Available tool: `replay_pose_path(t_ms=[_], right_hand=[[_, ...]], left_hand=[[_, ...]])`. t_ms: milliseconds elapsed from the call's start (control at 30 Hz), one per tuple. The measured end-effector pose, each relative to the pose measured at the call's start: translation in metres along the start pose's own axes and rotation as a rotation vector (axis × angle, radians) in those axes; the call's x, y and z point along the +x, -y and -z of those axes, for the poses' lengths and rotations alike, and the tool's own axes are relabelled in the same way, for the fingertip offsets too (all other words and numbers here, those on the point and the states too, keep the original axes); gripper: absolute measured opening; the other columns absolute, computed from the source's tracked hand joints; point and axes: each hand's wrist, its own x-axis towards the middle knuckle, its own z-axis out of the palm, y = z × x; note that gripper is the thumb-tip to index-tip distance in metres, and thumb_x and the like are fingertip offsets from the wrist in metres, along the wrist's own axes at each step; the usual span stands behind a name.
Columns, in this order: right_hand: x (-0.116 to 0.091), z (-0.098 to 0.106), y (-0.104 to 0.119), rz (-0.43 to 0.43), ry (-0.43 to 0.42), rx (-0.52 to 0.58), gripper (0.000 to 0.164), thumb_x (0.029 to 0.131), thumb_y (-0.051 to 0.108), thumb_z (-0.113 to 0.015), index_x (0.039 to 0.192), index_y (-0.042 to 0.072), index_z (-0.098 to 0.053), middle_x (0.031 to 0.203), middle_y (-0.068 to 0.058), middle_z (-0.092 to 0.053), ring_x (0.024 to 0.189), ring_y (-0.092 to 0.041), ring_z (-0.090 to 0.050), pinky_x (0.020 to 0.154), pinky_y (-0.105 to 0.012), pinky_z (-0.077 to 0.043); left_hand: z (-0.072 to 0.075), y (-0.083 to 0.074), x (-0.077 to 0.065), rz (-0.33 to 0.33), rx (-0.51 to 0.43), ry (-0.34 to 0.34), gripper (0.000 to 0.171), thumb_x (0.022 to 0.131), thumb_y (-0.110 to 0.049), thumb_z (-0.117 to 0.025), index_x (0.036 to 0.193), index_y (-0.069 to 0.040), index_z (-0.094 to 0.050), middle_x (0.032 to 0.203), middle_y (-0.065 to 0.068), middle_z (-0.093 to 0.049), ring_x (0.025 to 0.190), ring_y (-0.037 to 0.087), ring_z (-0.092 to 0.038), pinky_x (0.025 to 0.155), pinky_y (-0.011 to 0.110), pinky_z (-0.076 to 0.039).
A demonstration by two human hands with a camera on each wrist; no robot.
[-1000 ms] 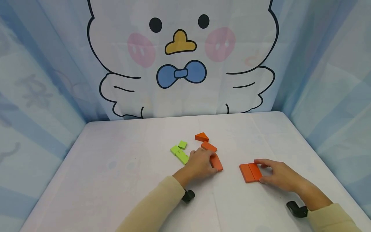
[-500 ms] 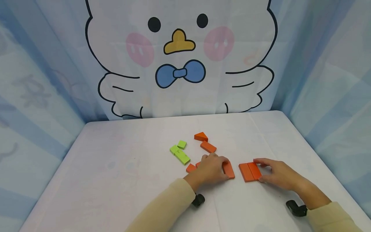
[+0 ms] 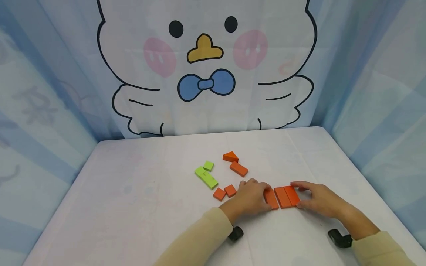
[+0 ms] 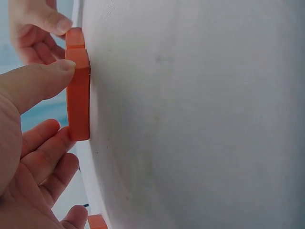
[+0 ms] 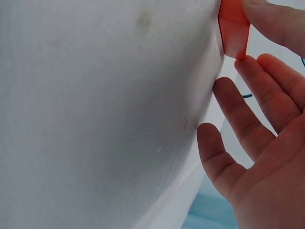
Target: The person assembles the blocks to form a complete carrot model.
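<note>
My left hand (image 3: pixel 249 197) pinches an orange rectangular block (image 3: pixel 271 199) by its two ends, thumb near and fingers far. That block lies flat on the white table, just left of two orange blocks (image 3: pixel 283 197) set side by side; a thin gap shows between in the head view. My right hand (image 3: pixel 323 201) holds the ends of the rightmost block (image 3: pixel 292 195) with thumb and forefinger. In the left wrist view the thumb presses the near end of the orange block (image 4: pixel 78 102). In the right wrist view the remaining fingers spread loosely below the orange block (image 5: pixel 235 36).
Two small orange blocks (image 3: pixel 230 190) lie left of my left hand. Behind them are several light green blocks (image 3: pixel 209 181). Farther back lie an orange rectangular block (image 3: pixel 239 169) and an orange triangular block (image 3: pixel 230 156). A patterned curtain (image 3: pixel 206 111) stands behind the table.
My left hand has slid its orange block right and slightly nearer, up beside the pair. Two small orange blocks have come into view behind it. My right hand has stayed in place.
</note>
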Motion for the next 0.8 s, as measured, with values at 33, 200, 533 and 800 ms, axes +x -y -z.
replay_pose_path(t_ms=[33, 200, 533, 800], right_hand=[[-0.0001, -0.0002, -0.0003, 0.003, -0.001, -0.001, 0.063, 0.084, 0.02, -0.079, 0.139, 0.0, -0.055, 0.129, -0.019, -0.06, 0.114, -0.04, -0.055, 0.093, -0.063, -0.043], [-0.0006, -0.001, 0.0, 0.011, -0.008, 0.007, 0.063, 0.084, 0.021, -0.08, 0.139, 0.001, -0.055, 0.128, -0.018, -0.061, 0.114, -0.039, -0.056, 0.094, -0.062, -0.043], [0.0002, 0.0004, -0.0003, 0.013, -0.016, -0.007, 0.064, 0.083, 0.021, -0.081, 0.138, 0.001, -0.056, 0.127, -0.019, -0.061, 0.113, -0.039, -0.056, 0.093, -0.062, -0.044], [0.001, 0.0003, 0.001, -0.02, 0.004, -0.002, 0.065, 0.084, 0.021, -0.08, 0.139, 0.0, -0.054, 0.129, -0.02, -0.06, 0.114, -0.041, -0.055, 0.093, -0.064, -0.043]], left_hand=[[-0.0009, -0.0006, 0.0003, 0.0, -0.001, -0.002, 0.052, 0.086, -0.044, -0.077, 0.133, -0.026, -0.063, 0.117, -0.016, -0.063, 0.113, 0.009, -0.051, 0.095, 0.033, -0.036], [-0.003, -0.0037, 0.0014, 0.0, -0.005, -0.017, 0.053, 0.086, -0.045, -0.077, 0.134, -0.027, -0.063, 0.118, -0.018, -0.062, 0.114, 0.008, -0.05, 0.093, 0.032, -0.036], [-0.0041, -0.0074, 0.0033, 0.026, -0.017, -0.026, 0.055, 0.085, -0.047, -0.078, 0.134, -0.028, -0.062, 0.118, -0.018, -0.061, 0.114, 0.007, -0.05, 0.094, 0.032, -0.036], [0.0047, -0.0017, -0.0004, 0.019, -0.075, -0.009, 0.066, 0.085, -0.046, -0.079, 0.142, -0.027, -0.055, 0.128, -0.015, -0.059, 0.121, 0.01, -0.048, 0.095, 0.034, -0.037]])
